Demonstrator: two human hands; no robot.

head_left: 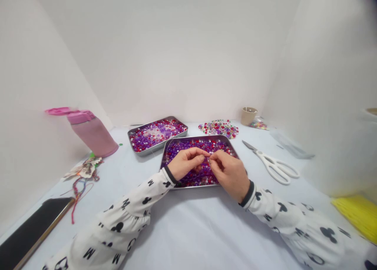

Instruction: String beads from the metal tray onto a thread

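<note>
My left hand and my right hand hang over a metal tray heaped with purple, red and white beads. Their thumbs and fingertips pinch together at the middle, nearly meeting. Something small and pale shows between them, too small to name, and the fingers hide most of it. Both sleeves are white with a black print. Behind this tray, and partly under its far corner, lies a second metal tray filled with similar beads.
A pink bottle leans at the left, above tangled cords and charms. A dark tablet lies at the near left. White-handled scissors lie to the right. Behind them are a loose bead pile and a small cup. White walls surround the table.
</note>
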